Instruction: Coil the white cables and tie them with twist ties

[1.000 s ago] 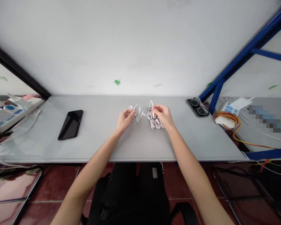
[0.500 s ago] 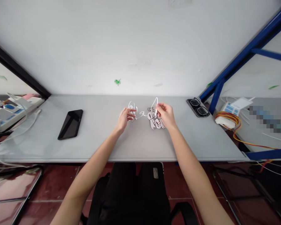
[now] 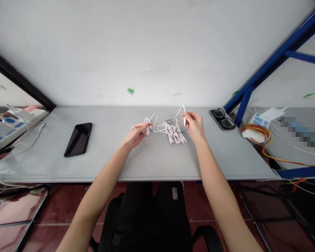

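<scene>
My left hand [image 3: 137, 135] is closed, thumb and fingertips pinching a white USB cable [image 3: 154, 123] at its coiled part, just above the grey table. A loose length of this cable arcs rightward and loops over the pile in the middle. My right hand [image 3: 194, 125] is closed in a pinch near one end of the cable, with its white plug [image 3: 184, 121] pointing down below the fingertips. Between my hands lies a bundle of white cables [image 3: 176, 136] with black ties around it. Which strand runs where within the bundle is hard to make out.
A black phone [image 3: 78, 139] lies on the table [image 3: 105, 164] at the left. Glasses [image 3: 227, 122] rest on a dark case at the right. Power strips [image 3: 15, 127] with cords stand far left. Blue metal framing [image 3: 243, 105] and red-yellow wires [image 3: 261, 131] are at the right.
My right hand has moved right with the plug end, drawing out more loose cable. My left hand's fingers have closed on the coil, which looks smaller and looser.
</scene>
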The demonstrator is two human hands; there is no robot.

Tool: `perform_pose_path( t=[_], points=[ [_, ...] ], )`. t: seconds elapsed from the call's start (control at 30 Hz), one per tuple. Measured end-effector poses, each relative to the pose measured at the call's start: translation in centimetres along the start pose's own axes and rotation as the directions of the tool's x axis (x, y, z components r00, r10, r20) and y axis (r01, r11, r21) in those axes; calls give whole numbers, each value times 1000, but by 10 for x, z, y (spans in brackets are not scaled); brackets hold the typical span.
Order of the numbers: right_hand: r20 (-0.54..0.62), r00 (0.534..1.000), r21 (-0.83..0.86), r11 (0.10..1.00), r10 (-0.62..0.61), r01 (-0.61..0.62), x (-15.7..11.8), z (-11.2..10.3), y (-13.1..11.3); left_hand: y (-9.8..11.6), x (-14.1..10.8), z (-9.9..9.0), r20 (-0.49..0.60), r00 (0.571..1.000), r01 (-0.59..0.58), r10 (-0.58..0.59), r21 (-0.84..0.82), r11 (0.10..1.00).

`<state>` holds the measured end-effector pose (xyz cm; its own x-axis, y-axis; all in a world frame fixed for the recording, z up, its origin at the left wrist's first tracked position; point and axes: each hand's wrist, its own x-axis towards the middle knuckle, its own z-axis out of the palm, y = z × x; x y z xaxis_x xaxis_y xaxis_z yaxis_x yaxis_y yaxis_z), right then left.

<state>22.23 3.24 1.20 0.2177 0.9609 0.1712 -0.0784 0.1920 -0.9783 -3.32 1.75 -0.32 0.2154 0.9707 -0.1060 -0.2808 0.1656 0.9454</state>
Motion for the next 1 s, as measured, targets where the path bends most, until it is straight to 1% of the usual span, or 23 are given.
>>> perform_pose_path(
  t=[0.1,0.17,0.23,0.3,0.4,0.53,0.6,0.7,0.73,0.8,0.83,0.87,0.9,0.93,1.0],
  points=[
    [-12,1000,18,999,-27,27,2,-4,1,1,-2,2,42,999,18,-18,-18,1000],
    [-33,998,13,999,-50,51,4,-7,1,4,-3,4,36,999,8,-7,-33,999],
    [-57,996,-14,997,-71,70,5,-10,1,6,-3,4,-12,998,-58,58,-33,998],
    [-81,993,-40,995,-89,86,6,-13,0,8,-3,3,-92,980,-175,174,-4,985],
    [-92,991,-56,994,-100,95,8,-16,0,9,-1,-1,-198,916,-339,350,89,937],
    [-100,990,-60,994,-94,89,11,-19,0,10,3,-7,-290,823,-452,489,186,872],
    [-137,984,-77,991,-117,107,13,-21,1,13,4,-11,-352,769,-496,534,198,845],
    [-220,964,-102,986,-149,129,16,-26,1,17,5,-17,-457,675,-549,580,215,808],
    [-243,958,-105,986,-154,132,17,-29,1,18,5,-20,-482,653,-555,584,219,802],
    [-282,943,-111,982,-175,149,19,-34,1,21,5,-25,-523,624,-557,581,224,800],
    [-312,928,-119,978,-203,173,21,-38,1,21,5,-27,-538,613,-556,578,226,800],
    [-353,904,-131,969,-242,208,23,-42,2,22,5,-29,-557,595,-559,579,229,797],
    [-404,869,-146,958,-287,248,26,-46,2,23,5,-31,-580,569,-568,583,235,789],
    [-462,823,-163,944,-330,287,28,-50,3,24,5,-32,-604,535,-581,590,245,776],
    [-549,744,-184,924,-380,335,34,-59,4,26,6,-34,-648,467,-609,601,257,750]
  ],
)
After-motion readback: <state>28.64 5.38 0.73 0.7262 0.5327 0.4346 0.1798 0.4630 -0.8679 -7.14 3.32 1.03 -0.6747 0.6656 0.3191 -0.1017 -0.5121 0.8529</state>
